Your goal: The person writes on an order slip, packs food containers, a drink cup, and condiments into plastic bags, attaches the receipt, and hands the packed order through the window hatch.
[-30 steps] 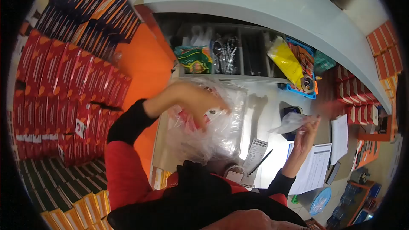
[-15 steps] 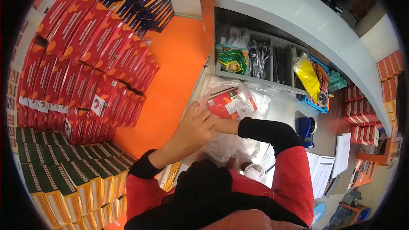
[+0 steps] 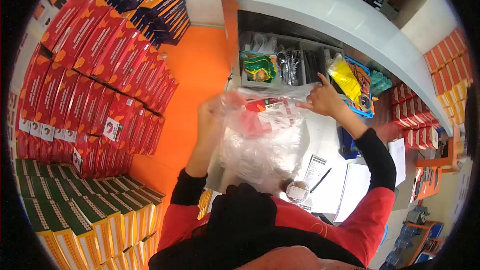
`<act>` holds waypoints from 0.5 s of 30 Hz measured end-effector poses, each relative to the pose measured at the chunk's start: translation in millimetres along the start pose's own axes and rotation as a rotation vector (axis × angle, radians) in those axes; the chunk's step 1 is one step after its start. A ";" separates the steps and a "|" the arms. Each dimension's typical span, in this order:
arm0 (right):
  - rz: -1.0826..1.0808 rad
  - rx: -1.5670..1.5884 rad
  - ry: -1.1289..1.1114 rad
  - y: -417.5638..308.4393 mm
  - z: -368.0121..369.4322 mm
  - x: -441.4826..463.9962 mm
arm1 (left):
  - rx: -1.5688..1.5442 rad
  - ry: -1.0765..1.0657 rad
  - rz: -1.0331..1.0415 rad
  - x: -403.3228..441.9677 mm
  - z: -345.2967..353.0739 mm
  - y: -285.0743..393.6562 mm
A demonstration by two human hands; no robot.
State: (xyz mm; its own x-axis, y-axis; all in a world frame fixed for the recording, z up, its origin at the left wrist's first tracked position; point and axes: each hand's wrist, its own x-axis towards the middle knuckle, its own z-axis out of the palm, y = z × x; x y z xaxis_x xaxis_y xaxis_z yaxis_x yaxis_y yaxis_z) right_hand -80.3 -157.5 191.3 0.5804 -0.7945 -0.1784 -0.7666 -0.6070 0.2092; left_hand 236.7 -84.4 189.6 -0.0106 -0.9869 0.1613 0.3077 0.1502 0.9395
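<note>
A clear plastic bag [image 3: 257,152] lies spread over the counter before me. Inside or beneath its film is a red box [image 3: 262,107] with printed labels, partly veiled by the plastic. My left hand [image 3: 212,115], blurred, is closed on the bag's left edge. At the upper right edge of the bag is my right hand [image 3: 326,101], its thumb and forefinger apart and the film drawn up against it. The curled fingers behind are partly hidden. A round lidded tub [image 3: 297,191] stands near my body, beside a printed slip [image 3: 316,169] and a black pen [image 3: 321,180].
A grey divided tray [image 3: 305,82] of packed cutlery sits behind the bag, with a yellow packet [image 3: 345,77] beside it. Stacked red boxes [image 3: 95,80] and green-and-yellow boxes [image 3: 85,200] rise at left. A blue tape dispenser [image 3: 348,145] and papers [image 3: 354,190] are at right.
My hands were close together at the bag's upper left. My right hand has moved right, and the bag's film now stretches between both hands over the red box.
</note>
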 end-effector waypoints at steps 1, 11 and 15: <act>-0.019 0.006 0.014 -0.5 -35.1 -14.2 | -0.232 0.026 -0.067 10.7 4.3 13.7; 0.098 0.571 0.568 -16.1 -101.5 -85.7 | -0.056 -0.268 -0.136 65.7 42.3 53.2; 0.363 0.755 0.660 -16.9 25.0 -46.1 | 0.148 -0.373 -0.092 59.9 51.7 49.9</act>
State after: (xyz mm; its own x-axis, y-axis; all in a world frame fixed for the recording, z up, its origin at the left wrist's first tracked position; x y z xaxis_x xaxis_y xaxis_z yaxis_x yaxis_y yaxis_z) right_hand -100.9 -110.3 172.0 0.1428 -0.9144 0.3787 -0.7638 -0.3452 -0.5454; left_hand 202.3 -132.9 261.7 -0.3847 -0.9112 0.1472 0.1496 0.0958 0.9841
